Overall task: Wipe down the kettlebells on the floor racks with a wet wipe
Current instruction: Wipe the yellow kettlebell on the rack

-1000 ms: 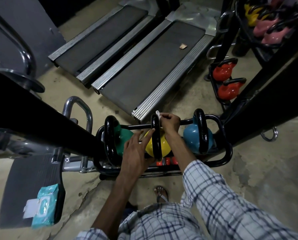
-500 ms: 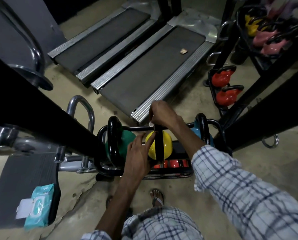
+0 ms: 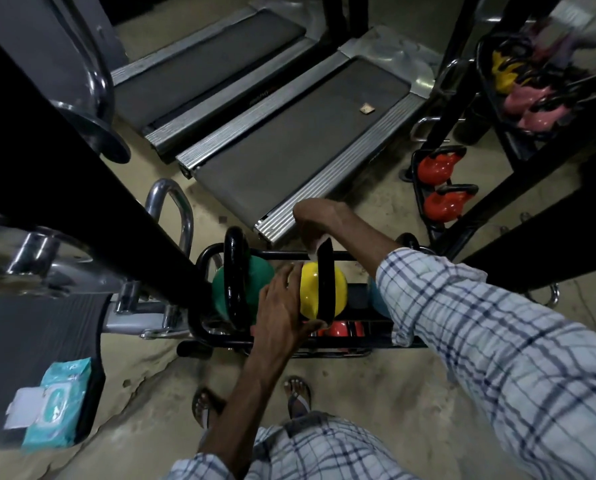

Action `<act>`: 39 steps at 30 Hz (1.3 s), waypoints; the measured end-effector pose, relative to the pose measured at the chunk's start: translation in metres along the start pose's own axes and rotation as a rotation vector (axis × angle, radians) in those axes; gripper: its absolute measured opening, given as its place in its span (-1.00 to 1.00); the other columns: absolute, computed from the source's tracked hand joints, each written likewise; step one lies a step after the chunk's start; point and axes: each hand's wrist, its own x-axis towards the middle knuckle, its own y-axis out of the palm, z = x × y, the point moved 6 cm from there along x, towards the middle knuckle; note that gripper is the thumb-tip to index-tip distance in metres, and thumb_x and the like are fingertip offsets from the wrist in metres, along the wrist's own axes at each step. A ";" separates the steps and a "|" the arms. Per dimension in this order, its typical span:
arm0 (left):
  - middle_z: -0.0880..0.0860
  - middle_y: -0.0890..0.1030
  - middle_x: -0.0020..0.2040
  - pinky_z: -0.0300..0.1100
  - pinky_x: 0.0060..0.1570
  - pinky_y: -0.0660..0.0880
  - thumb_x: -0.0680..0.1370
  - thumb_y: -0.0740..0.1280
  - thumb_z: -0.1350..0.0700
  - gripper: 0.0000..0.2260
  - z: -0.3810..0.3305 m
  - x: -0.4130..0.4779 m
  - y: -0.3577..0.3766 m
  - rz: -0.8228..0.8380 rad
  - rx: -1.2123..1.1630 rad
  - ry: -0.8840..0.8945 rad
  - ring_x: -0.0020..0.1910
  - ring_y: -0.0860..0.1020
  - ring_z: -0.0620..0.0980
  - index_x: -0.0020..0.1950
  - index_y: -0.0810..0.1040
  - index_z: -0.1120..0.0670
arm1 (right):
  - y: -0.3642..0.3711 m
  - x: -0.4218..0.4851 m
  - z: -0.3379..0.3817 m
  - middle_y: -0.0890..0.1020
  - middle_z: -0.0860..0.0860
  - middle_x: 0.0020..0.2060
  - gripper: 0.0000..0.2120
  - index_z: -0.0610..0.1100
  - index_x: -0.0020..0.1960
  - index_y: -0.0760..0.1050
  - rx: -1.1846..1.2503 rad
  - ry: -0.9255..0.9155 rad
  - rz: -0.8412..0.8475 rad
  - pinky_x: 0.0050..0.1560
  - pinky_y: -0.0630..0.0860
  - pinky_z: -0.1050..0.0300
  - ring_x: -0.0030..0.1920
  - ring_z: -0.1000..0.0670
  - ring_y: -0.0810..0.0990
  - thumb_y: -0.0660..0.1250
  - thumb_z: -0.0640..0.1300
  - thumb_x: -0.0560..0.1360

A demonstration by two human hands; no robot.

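Note:
A yellow kettlebell point(image 3: 334, 289) with a black handle sits in the middle of a black floor rack point(image 3: 199, 327). My left hand point(image 3: 282, 306) rests flat against its left side, fingers straight. My right hand point(image 3: 319, 216) curls over the far end of the handle and holds a white wet wipe point(image 3: 315, 244) against it. A green kettlebell point(image 3: 255, 282) stands to the left. A blue kettlebell point(image 3: 379, 303) on the right is mostly hidden by my checked sleeve. Red kettlebells point(image 3: 341, 329) show on the lower level.
A pack of wet wipes point(image 3: 55, 403) lies on a dark pad at lower left. Two treadmills point(image 3: 289, 140) stand behind the rack. Another rack at right holds two red kettlebells point(image 3: 435, 188); yellow and pink ones point(image 3: 528, 102) sit further back. Black machine beams cross left and right.
My right hand has moved with the wipe from the top of the yellow kettlebell's handle over to its far end. The camera has come closer. My left hand stays on the bell.

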 end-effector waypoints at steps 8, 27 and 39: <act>0.08 0.26 0.57 0.02 0.44 0.28 0.15 0.64 -0.22 0.18 0.006 0.004 -0.001 0.007 -0.021 -0.028 0.52 0.27 0.07 0.62 0.10 0.01 | 0.031 -0.067 0.006 0.66 -0.24 -0.01 -0.85 -0.26 0.01 0.58 0.058 -0.018 -0.296 -0.12 0.48 0.04 0.03 -0.25 0.65 0.35 -0.22 0.49; 0.07 0.26 0.55 0.12 0.31 0.41 0.32 0.60 -0.13 -0.01 -0.014 0.006 -0.007 0.083 0.046 0.249 0.49 0.32 0.09 0.62 0.12 -0.10 | 0.206 -0.143 -0.005 0.66 0.09 -0.26 -0.94 -0.19 -0.02 0.55 1.790 0.364 -0.719 -0.19 0.58 0.17 -0.26 0.12 0.62 0.39 -0.32 0.55; 0.04 0.29 0.53 0.01 0.33 0.38 0.28 0.61 -0.03 -0.01 -0.023 0.003 -0.002 0.055 0.111 0.190 0.48 0.31 0.06 0.61 0.16 -0.07 | 0.175 -0.099 -0.030 0.69 0.15 -0.07 -0.81 -0.05 0.09 0.67 1.060 -0.002 -0.141 0.00 0.58 0.26 -0.04 0.21 0.63 0.35 -0.26 0.56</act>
